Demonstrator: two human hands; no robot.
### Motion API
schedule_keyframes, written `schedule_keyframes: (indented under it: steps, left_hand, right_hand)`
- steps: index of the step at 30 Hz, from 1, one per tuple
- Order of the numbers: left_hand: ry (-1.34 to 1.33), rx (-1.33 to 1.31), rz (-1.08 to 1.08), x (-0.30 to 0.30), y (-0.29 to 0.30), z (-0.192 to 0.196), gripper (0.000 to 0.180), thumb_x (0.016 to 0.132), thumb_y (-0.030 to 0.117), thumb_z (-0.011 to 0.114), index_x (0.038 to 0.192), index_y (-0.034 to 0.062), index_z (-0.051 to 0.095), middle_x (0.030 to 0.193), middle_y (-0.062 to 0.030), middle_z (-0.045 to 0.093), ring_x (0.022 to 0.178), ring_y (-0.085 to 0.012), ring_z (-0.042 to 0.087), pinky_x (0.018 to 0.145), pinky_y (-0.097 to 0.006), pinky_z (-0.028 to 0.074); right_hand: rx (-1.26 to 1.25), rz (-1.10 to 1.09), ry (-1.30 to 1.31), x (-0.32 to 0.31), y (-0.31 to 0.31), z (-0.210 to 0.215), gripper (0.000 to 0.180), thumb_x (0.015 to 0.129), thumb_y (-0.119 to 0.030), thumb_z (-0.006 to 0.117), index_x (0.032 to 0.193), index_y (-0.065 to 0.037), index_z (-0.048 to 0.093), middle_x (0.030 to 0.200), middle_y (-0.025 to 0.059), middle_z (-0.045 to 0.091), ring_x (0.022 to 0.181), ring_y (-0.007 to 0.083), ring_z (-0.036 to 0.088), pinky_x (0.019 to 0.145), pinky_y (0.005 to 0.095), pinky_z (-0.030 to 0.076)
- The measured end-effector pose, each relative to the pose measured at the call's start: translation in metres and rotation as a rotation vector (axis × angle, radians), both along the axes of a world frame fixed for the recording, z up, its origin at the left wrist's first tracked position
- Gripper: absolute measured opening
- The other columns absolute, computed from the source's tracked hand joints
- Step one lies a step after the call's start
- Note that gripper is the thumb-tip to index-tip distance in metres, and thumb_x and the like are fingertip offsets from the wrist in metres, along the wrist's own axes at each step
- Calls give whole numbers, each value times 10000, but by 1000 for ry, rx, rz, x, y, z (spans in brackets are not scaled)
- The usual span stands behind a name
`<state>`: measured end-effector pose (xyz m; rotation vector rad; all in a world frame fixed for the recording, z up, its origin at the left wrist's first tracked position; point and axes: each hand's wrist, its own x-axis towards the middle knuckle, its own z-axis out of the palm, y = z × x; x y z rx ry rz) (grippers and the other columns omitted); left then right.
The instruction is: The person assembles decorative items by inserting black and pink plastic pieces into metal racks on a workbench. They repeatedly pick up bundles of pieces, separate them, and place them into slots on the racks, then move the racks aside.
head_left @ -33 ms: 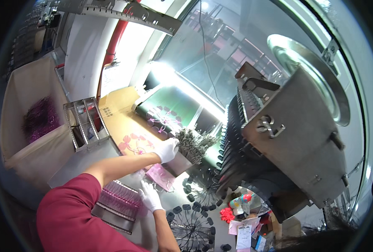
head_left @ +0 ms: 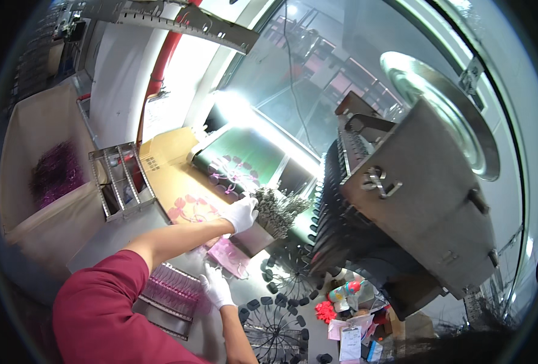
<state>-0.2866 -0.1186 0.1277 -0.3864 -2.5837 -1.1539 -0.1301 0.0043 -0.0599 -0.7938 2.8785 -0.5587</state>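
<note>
My left hand [head_left: 241, 215], in a white glove, reaches to the near left side of a dense bundle of thin grey metal pieces [head_left: 278, 212]. Its fingers are closed at the bundle's edge; what they pinch is too small to name. The bundle stands in a grey box [head_left: 255, 238]. Nearer me is my right hand [head_left: 217, 287], also gloved, with thumb and forefinger apart and nothing visible between them. It hovers between a pink cloth [head_left: 229, 256] and a metal rack [head_left: 170, 292] holding a row of thin purplish pieces.
Black wheel-like racks with padded tips [head_left: 276, 326] lie to the right. Beyond them stands a large grey metal machine [head_left: 420, 200]. A green belt [head_left: 244, 156] runs behind the bundle beside cardboard [head_left: 170, 164]. At far left is a beige bin [head_left: 23, 212] with purple strands.
The whole view has shifted slightly. Both hands stay in practically the same places, the left at the grey bundle and the right by the pink cloth.
</note>
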Motion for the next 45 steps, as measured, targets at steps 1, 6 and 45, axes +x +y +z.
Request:
schedule_keyframes:
  steps: [1,6,45]
  left_hand:
    - [99,-118,76,-46,-6,-30,313,988,284,667,1164,25,644,1128,-291,701,1015,-466,718,890,-553,576]
    - [153,-50,174,-93,50,-37,263,950,243,649,1038,19,756,1019,-260,772,988,-428,766,877,-525,601]
    - [526,162,-92,-66,1,25,143,1009,146,577,915,42,608,827,-217,645,819,-435,683,758,-535,546]
  right_hand:
    - [-156,28,-45,5,-18,12,622,1089,-349,565,1588,4,448,1555,309,515,1458,476,477,1218,502,390]
    - [-152,122,205,8,-30,-29,554,1092,-331,569,1559,-41,501,1503,285,562,1408,454,523,1178,494,444]
    - [-25,220,382,44,-74,29,476,1046,-293,623,1439,-24,606,1487,247,553,1430,474,464,1144,525,437]
